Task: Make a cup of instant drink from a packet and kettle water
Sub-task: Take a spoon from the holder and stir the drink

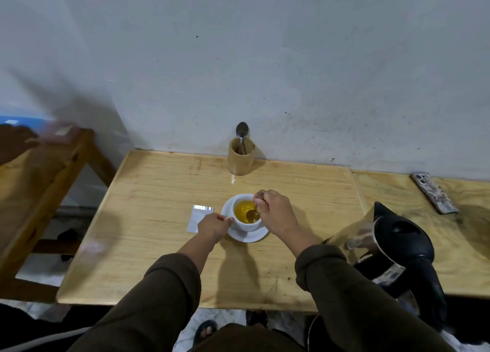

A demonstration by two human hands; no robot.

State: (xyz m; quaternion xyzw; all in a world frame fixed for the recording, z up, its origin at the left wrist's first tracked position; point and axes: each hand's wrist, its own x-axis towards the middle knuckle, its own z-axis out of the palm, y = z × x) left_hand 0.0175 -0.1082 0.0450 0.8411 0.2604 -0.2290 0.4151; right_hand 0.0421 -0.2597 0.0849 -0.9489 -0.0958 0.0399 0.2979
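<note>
A white cup of yellow drink stands on a white saucer in the middle of the wooden table. My left hand grips the cup's handle on its left side. My right hand holds a spoon whose bowl dips into the drink. A silver packet lies flat just left of the saucer, partly hidden by my left hand. The black and steel kettle stands at the table's right edge.
A wooden holder with a second spoon stands by the wall behind the cup. A phone lies on the adjoining table at right. A wooden bench sits to the left across a gap.
</note>
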